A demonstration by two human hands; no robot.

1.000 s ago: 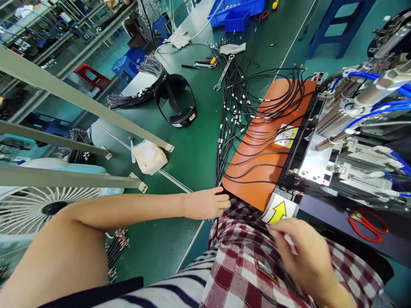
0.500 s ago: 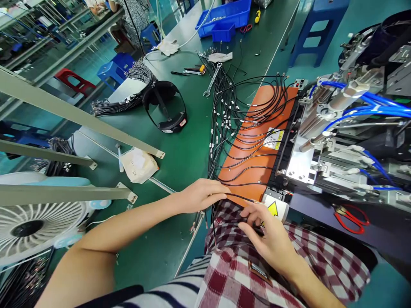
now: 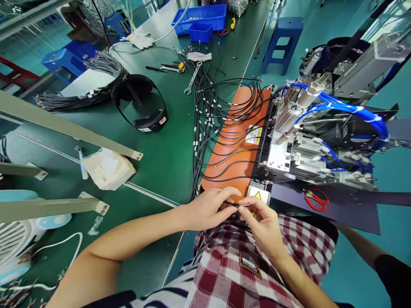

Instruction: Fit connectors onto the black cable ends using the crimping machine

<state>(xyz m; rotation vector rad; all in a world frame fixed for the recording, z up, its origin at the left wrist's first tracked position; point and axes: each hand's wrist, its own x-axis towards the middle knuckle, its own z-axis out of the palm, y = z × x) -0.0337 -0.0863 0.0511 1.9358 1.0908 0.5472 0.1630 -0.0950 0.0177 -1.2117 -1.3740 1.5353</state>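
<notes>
No words were legible. A yellow-and-white warning sticker lay on the flat orange mat, its print too small; a white block bore seemingly a yellow arrow.

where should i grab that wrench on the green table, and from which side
Probably mid-shank on the wrench, pinched across its narrow edges from above, coming in from the left. It lies flat with a head at each end, so the slim middle fits fingers best. The black cables crowd its right side.

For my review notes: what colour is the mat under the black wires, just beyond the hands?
Orange; the mat shows best in the head view.
</notes>
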